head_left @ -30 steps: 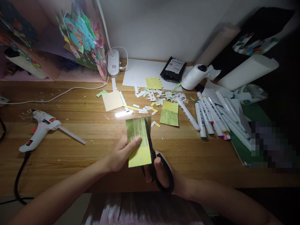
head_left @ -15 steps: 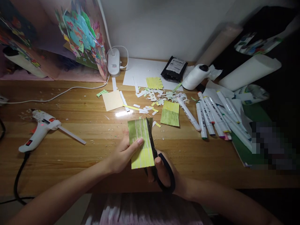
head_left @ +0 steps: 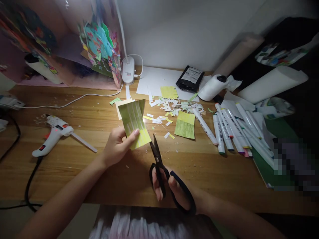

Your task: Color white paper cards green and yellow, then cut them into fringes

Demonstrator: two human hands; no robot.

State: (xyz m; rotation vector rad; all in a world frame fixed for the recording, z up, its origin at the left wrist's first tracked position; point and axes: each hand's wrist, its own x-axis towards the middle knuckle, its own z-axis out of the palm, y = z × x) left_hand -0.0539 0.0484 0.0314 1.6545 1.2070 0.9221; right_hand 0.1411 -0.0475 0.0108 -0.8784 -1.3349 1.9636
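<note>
My left hand [head_left: 119, 146] pinches a green-and-yellow striped paper [head_left: 134, 121] between thumb and fingers, raised above the desk and tilted. Pale lines run along the sheet, and its upper right edge looks folded or cut away. My right hand [head_left: 171, 189] has its fingers through the handles of black scissors [head_left: 157, 159]. The blades are slightly apart, their tips just right of the paper's lower corner. A second green-and-yellow paper piece [head_left: 184, 124] lies on the desk to the right of the blades.
A glue gun [head_left: 53, 134] with its cord lies at left. Paper scraps [head_left: 171, 106] are strewn at centre, near a black package [head_left: 190, 78]. Several markers [head_left: 229, 129] lie at right beside a white roll [head_left: 213, 88]. A power strip [head_left: 128, 71] stands by the decorated box [head_left: 99, 43].
My left hand has moved the paper up and left, away from the scissors. The scissors have come off the paper, with their blades opened a little. The view has shifted slightly.
</note>
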